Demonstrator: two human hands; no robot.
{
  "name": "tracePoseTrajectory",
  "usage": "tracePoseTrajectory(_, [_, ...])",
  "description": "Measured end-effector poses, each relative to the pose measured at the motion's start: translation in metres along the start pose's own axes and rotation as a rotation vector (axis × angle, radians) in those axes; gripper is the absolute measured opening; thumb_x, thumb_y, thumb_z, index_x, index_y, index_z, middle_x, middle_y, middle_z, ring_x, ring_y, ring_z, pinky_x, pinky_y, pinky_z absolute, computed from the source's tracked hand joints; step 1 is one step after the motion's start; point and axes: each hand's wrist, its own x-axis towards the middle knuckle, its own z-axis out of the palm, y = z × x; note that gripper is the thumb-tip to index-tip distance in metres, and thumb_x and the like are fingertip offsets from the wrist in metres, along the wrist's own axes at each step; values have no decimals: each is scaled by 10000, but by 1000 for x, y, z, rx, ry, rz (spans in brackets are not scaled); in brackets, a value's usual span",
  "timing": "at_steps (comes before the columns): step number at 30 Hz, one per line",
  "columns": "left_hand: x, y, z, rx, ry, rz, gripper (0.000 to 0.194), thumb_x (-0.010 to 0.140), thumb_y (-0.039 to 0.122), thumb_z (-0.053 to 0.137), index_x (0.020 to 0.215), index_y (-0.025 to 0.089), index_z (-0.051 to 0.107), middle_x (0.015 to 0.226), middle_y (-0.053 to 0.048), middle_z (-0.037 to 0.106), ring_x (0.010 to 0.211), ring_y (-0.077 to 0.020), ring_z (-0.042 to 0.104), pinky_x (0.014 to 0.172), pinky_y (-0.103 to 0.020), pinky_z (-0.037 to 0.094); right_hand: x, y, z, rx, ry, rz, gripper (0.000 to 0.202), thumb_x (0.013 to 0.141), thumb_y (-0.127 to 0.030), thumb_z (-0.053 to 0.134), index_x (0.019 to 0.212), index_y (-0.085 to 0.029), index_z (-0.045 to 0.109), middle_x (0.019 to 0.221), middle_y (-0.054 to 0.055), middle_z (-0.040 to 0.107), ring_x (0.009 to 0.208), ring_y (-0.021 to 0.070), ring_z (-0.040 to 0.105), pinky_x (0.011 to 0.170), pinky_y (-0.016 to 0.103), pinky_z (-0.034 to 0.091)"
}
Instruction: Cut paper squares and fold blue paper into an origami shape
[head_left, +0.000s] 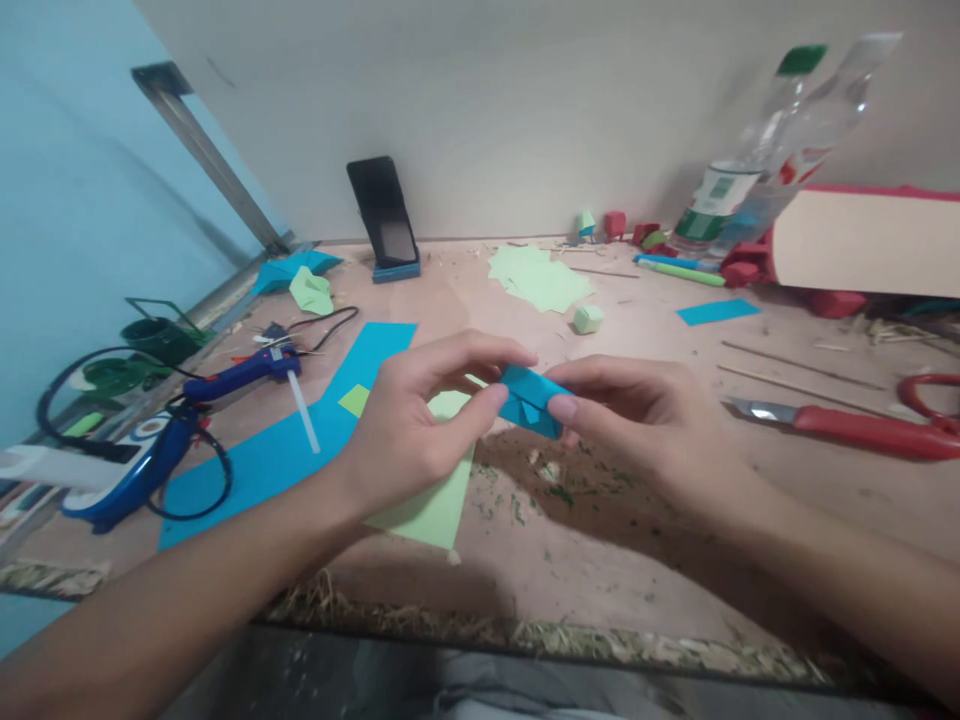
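Observation:
A small folded piece of blue paper (529,402) is held up between both hands over the middle of the table. My left hand (431,410) pinches its left end with thumb and fingers. At the right end, my right hand (637,410) grips it, the thumb lying on the face toward me. Beneath my left hand lie a light green sheet (431,510) and a large blue sheet (277,470), both partly covered by the hand and forearm. A small light green folded paper cube (587,319) sits just beyond my hands.
On the left are a blue glue gun (244,372) with its cable and a white glue stick (304,412). A phone (384,215) stands at the back. To the right lie a red-handled cutter (862,428), thin sticks and a blue strip (718,312); bottles (720,200) stand behind.

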Motion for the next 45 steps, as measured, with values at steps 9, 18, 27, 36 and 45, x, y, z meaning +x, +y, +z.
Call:
tracePoseTrajectory(9, [3,-2,0,-78,16,-98,186,899,192,749,1075,216,805,1003,-33,806,909,-184,743,779,-289,626,4,13,-4,141,11,19,167,881,-370,828,974,-232,843,824,12,785,605,124,661,566,247,567])
tracePoseTrajectory(18, [5,-2,3,-81,59,-170,188,971,320,704,880,192,808,776,-20,781,693,-156,721,660,-255,597,5,19,-3,213,56,100,230,786,-337,901,980,-240,826,860,18,801,661,163,705,587,273,589])
tracePoseTrajectory(27, [3,-6,7,-63,61,-130,103,902,202,744,966,201,825,952,-39,822,844,-179,764,722,-256,625,5,12,-1,97,105,126,140,779,-317,868,877,-221,840,723,2,740,626,145,622,577,268,503])
tracePoseTrajectory(36, [8,-4,8,-181,135,-230,56,807,176,777,839,189,821,808,-22,806,691,-163,736,627,-260,612,3,22,-3,152,88,83,160,844,-317,844,998,-286,876,812,17,797,703,157,647,636,282,506])
tracePoseTrajectory(45, [7,-3,9,-178,126,-182,43,815,169,778,845,180,807,815,-21,798,708,-153,730,641,-246,600,2,14,-1,100,89,101,97,834,-303,838,809,-211,821,640,-21,678,563,101,537,515,222,424])
